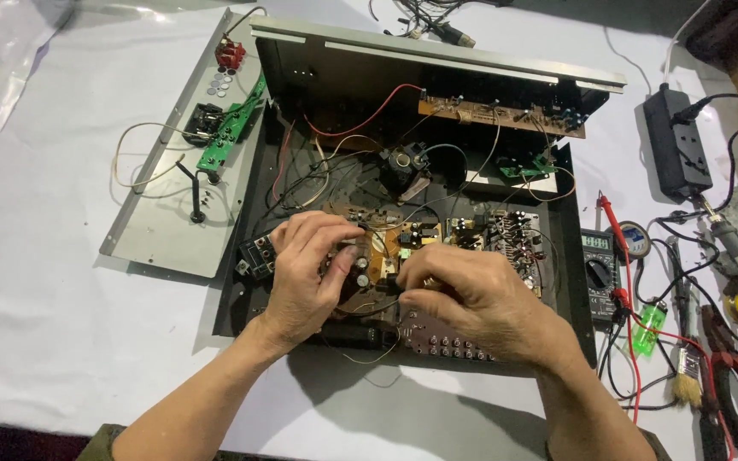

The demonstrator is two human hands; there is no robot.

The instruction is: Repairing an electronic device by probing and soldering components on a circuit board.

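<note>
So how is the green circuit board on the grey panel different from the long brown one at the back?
The green circuit board is small and bright green; the long brown circuit board is much longer and brown. The green one is fixed to the detached grey metal panel lying left of the black chassis; the brown one sits inside the chassis, just below its rear wall. Both have wires running from them, and neither hand touches them.

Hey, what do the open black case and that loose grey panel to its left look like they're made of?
The black case looks like painted sheet metal: thin folded walls, matte finish. The grey panel looks like bare metal, perhaps steel or aluminium: flat, dull silver sheen, bent edge. Both hands rest on the brown circuit board inside.
</note>
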